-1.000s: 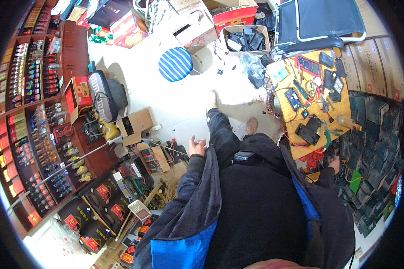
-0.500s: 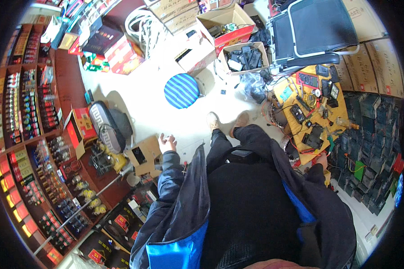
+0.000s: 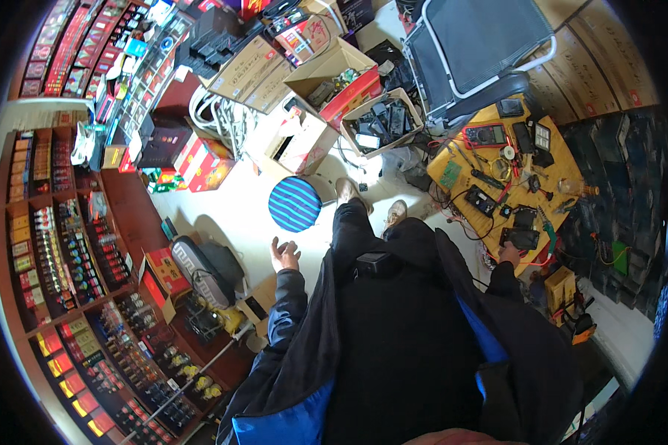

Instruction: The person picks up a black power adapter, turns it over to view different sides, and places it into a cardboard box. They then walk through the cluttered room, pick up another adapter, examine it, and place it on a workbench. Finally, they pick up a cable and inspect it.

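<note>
Nearest is the person's dark jacket (image 3: pixel 315 326) with blue lining, hanging open over a black top; a black pouch (image 3: pixel 377 263) sits at the waist. The right hand (image 3: pixel 509 254) is at the near corner of the yellow table (image 3: pixel 560 162), against or just beside a flat black device (image 3: pixel 520 238) that lies at that corner; its fingers are partly hidden, so I cannot tell whether they grip it. To the right of the device, by the table's near edge, lies a green-handled tool (image 3: pixel 548 231). The left hand (image 3: pixel 285 256) is raised over the floor, open and bare with its fingers apart, well away from the table. Along the table's left edge lies another black device (image 3: pixel 481 200), and at the left corner a green circuit board (image 3: pixel 450 173). A clear bottle (image 3: pixel 570 187) is at the right edge. Toward the far edge is a red multimeter (image 3: pixel 485 136). Beyond the left hand stands a blue-striped round stool (image 3: pixel 295 204), and to its right are the person's 2 shoes (image 3: pixel 396 213). Farther off are 2 open cartons (image 3: pixel 360 96) and a black mesh chair (image 3: pixel 490 52).
</note>
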Demonstrator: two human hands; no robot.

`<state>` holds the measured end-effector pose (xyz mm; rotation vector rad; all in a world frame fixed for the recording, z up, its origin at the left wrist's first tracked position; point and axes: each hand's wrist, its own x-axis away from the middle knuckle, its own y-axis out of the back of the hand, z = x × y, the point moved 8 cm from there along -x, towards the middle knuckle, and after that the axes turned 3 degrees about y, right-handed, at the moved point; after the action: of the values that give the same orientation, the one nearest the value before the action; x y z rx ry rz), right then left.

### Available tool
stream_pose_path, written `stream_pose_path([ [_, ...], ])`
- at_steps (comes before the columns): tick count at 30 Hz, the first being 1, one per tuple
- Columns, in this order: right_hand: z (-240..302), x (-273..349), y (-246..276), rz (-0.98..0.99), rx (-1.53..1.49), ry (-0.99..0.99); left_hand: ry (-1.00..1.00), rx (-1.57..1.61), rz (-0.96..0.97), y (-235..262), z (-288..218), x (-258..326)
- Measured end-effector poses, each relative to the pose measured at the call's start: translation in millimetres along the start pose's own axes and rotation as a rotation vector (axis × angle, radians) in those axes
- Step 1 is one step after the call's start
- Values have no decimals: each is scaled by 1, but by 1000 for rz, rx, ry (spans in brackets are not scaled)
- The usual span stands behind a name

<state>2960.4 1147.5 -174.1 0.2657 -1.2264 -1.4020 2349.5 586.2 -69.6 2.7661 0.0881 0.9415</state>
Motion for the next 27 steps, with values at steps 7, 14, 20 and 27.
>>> stream_pose_path([
  [7,-106,-49,-15,-67,-24,17,-58,48,98,-74,-25,-54],
  [14,-5,-38,-20,25,593,240,-90,64,62,-35,0,-35],
  [20,109,12,-32,79,-26,22,214,167,-222,96,92,35],
  [27,86,15,-64,160,44,169,322,206,-261,130,127,56],
])
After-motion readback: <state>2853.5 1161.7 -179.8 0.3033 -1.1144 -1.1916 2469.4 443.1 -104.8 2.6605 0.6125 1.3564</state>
